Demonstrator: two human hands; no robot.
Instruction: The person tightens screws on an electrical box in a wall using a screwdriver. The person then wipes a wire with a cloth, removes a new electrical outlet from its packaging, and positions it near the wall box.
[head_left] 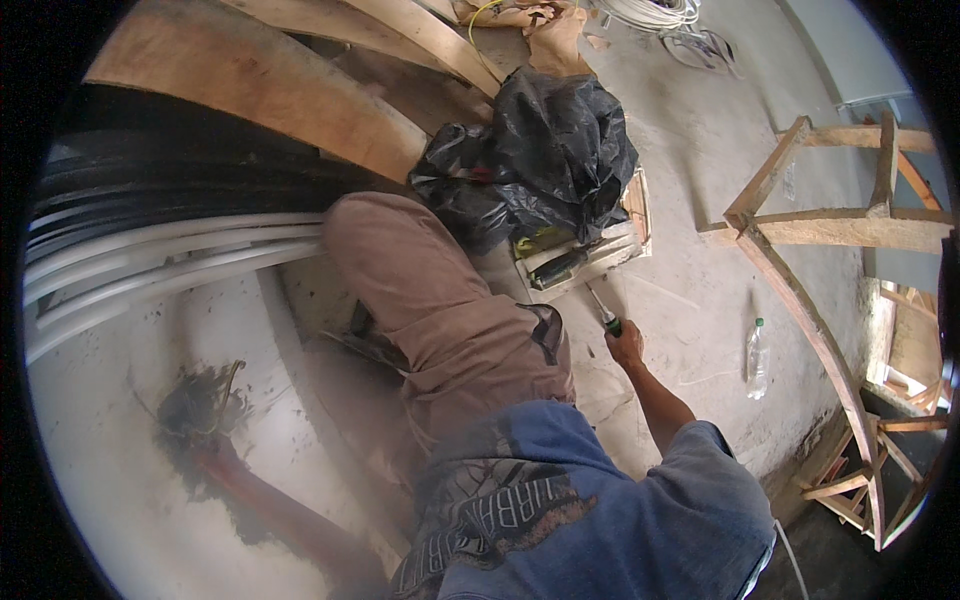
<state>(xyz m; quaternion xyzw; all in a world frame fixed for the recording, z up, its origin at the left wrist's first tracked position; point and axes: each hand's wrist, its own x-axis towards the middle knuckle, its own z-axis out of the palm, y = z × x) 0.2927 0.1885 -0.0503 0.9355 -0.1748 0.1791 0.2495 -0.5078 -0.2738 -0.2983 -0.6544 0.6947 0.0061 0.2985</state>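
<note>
"Two hands in frame. What's gripped?"

"Right hand (628, 343): fingers closed round the handle of a screwdriver (611, 324), about three o'clock from frame centre."

"Long axis?"

"Shaft leaves the fist toward eleven o'clock, bare tip near the wooden tray (612, 254). Tip and tray look apart."

"Left hand (212, 458)?"

"Eight o'clock, blurred, right by a dark patch (190, 410) on the white surface (100, 420), thin cable (231, 380) at its one o'clock. Can't tell if it grips anything."

"Which hand's nearer the tool?"

"Right, it's holding it. From the left, screwdriver lies well apart, between two and three o'clock, across the brown trousers (440, 320)."
</note>
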